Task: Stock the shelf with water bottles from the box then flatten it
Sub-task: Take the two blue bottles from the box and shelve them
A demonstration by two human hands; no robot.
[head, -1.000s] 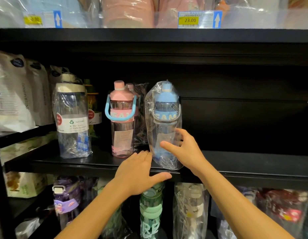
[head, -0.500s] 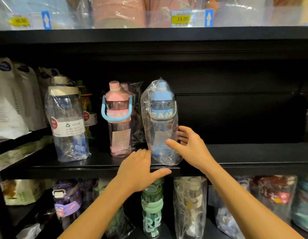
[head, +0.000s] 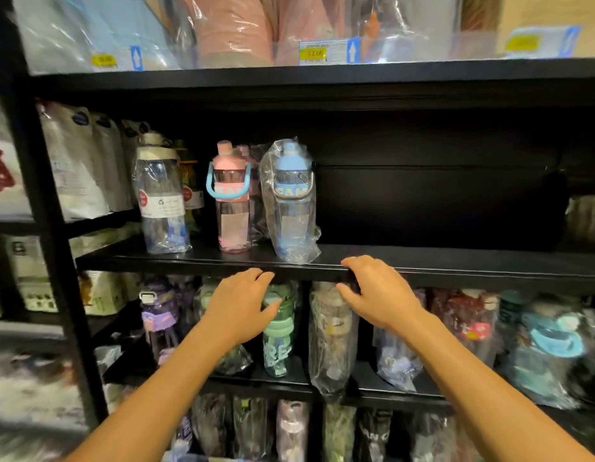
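A blue-capped water bottle (head: pixel 292 201) in a clear plastic bag stands upright near the front of the black middle shelf (head: pixel 456 265). To its left stands a pink bottle (head: pixel 232 198) with a blue handle, and further left a large clear bottle (head: pixel 162 201). My left hand (head: pixel 241 303) hovers below the shelf's front edge, fingers apart, holding nothing. My right hand (head: pixel 377 291) is just below and in front of the shelf edge, also empty, apart from the blue bottle. No box is in view.
The middle shelf is bare to the right of the blue bottle. The shelf below holds several bagged bottles, among them a green one (head: pixel 277 331). Bagged goods and yellow price tags (head: pixel 315 53) line the top shelf. White pouches (head: pixel 79 165) stand at the left.
My right hand has let go of the blue bagged bottle and drawn back below the shelf edge. My left hand has also dropped away from the edge. The view has moved back.
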